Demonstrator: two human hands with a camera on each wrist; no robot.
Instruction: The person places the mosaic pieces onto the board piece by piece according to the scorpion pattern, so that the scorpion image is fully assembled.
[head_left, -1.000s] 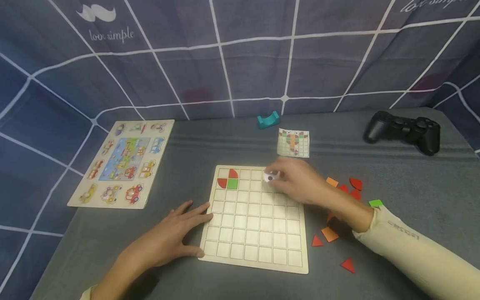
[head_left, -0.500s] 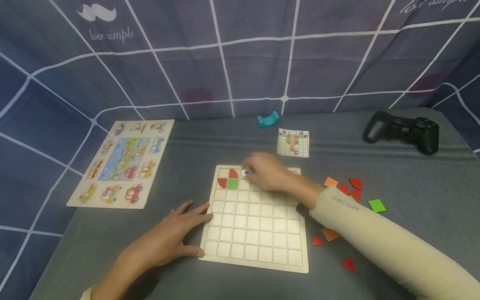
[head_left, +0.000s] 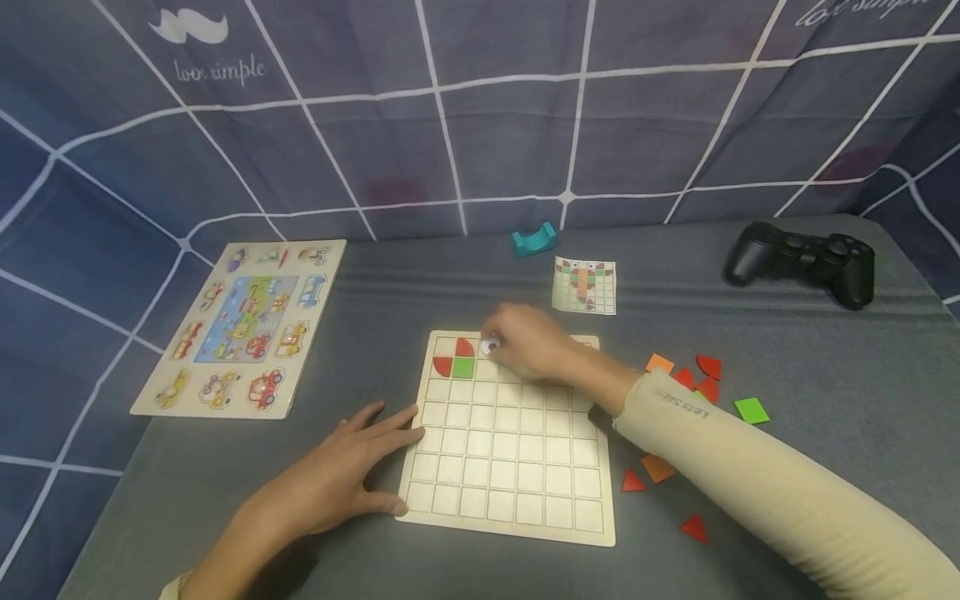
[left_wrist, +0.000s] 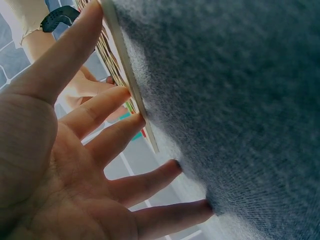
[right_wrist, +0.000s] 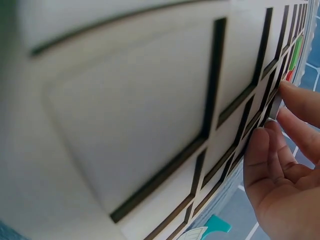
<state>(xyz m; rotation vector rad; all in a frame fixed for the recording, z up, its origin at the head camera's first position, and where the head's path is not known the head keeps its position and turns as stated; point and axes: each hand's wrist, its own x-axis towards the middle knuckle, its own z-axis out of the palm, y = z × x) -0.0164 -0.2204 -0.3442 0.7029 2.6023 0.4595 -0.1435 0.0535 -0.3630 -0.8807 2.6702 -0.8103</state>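
Observation:
A pale wooden grid board (head_left: pixel 502 450) lies on the grey surface. Two red quarter-circle pieces (head_left: pixel 465 347) and a green square tile (head_left: pixel 462 367) sit in cells at its upper left. My right hand (head_left: pixel 534 343) pinches a white tile with a dark eye-like dot (head_left: pixel 490 345) at the top row, just right of the upper red piece. In the right wrist view, thumb and fingers (right_wrist: pixel 258 155) hold that tile's edge (right_wrist: pixel 275 106) at the board. My left hand (head_left: pixel 341 471) has its fingers spread, the thumb and two fingertips touching the board's left edge (left_wrist: pixel 127 65).
Loose red pieces (head_left: pixel 708 367), orange squares (head_left: pixel 658 468) and a green square (head_left: pixel 752 410) lie right of the board. Behind it are a printed pattern card (head_left: pixel 585 285) and a teal holder (head_left: pixel 534 240). A vehicle puzzle (head_left: pixel 251 329) lies left, a black game controller (head_left: pixel 801 262) right.
My right hand has carried the eye tile leftward along the board's top row, then stayed over the cell beside the red piece. The left hand keeps its place.

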